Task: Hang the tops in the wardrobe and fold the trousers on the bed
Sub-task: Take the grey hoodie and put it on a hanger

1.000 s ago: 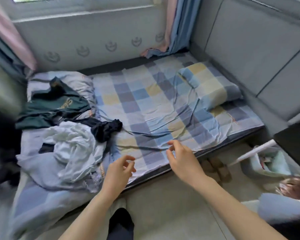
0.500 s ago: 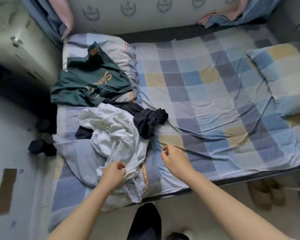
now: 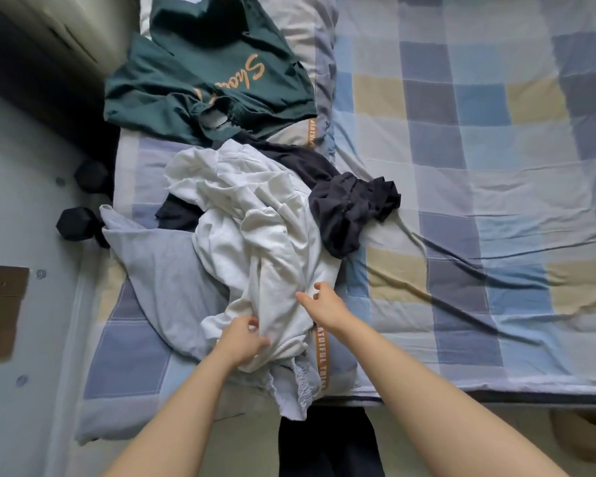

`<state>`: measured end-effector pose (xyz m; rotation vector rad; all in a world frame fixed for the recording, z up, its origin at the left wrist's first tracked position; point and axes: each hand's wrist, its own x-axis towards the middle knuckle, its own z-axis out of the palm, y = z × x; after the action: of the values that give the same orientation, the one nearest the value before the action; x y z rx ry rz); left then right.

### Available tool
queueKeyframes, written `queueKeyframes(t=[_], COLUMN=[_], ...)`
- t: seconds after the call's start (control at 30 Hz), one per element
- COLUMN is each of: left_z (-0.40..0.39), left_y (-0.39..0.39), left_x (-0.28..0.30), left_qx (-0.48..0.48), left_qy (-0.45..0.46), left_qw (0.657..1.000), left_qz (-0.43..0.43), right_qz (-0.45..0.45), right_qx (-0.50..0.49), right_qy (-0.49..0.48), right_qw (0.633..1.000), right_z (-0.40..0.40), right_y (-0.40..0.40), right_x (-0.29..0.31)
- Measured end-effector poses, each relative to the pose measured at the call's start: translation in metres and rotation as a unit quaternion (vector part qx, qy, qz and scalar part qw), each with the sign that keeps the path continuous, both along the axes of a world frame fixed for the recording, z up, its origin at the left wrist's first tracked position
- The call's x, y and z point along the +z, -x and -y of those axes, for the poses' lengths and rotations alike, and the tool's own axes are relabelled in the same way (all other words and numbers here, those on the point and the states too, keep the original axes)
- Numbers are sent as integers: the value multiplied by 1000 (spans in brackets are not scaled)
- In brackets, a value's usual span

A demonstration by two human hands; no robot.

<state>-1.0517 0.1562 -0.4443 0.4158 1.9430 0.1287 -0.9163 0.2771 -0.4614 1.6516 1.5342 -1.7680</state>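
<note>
Both hands have closed in on the white garment (image 3: 255,235).
Left hand (image 3: 243,340) grips its cloth; right hand (image 3: 324,304) pinches a fold.

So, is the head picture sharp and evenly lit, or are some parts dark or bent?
Head view: the white garment and both hands, left hand and right hand, are fairly sharp; the upper left corner is in deep shadow; the wide lens bends the bed edges; no glare.
</note>
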Motion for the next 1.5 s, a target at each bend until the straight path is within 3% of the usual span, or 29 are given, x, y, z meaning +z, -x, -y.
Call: queueKeyframes(t=[0.1, 0.27, 0.4, 0.67, 0.83, 0.9, 0.93, 1.03, 1.1, 1.2, 1.4, 1.43, 1.5], left_z=[0, -2, -11, -40, -50, -53, -52, -55, -54, -54, -68, -73, -77], left_y=[-5, -19, -25, -49, -68, -76, -81, -95, -106, -114, -96, -96, -113], left_x=[15, 77, 148, 319, 413, 442, 458, 495, 515, 529, 518, 509, 487], left_qx=[115, 279, 288, 262, 309, 335, 344, 338, 316, 292, 260, 245, 187], left_qy=[-61, -183, -281, -456, -546, -563, -568, -577, -580, -581, -599, -598, -579], left_qw=[989, 932, 893, 830, 736, 699, 685, 654, 651, 659, 647, 653, 700], left_qz=[75, 143, 200, 186, 255, 285, 299, 353, 374, 377, 394, 394, 374], right_qz=[-15, -83, -186, -336, -460, -496, -480, -318, -259, -220, -206, -213, -215], right_qx=[-43, -124, -195, -231, -275, -254, -230, -151, -107, -123, -218, -243, -287], right_qy=[72, 124, 45, -89, -44, -72, -120, -263, -270, -245, -369, -380, -411], right_qw=[996, 981, 962, 909, 843, 827, 838, 898, 921, 936, 880, 866, 838], right_z=[3, 11, 3, -22, -21, -14, -4, 16, 26, 30, 34, 35, 41], right_y=[3, 3, -11, -37, -74, -92, -102, -115, -115, -119, -173, -177, -188], right_x=[-9, 27, 98, 298, 395, 415, 424, 420, 413, 416, 468, 476, 491])
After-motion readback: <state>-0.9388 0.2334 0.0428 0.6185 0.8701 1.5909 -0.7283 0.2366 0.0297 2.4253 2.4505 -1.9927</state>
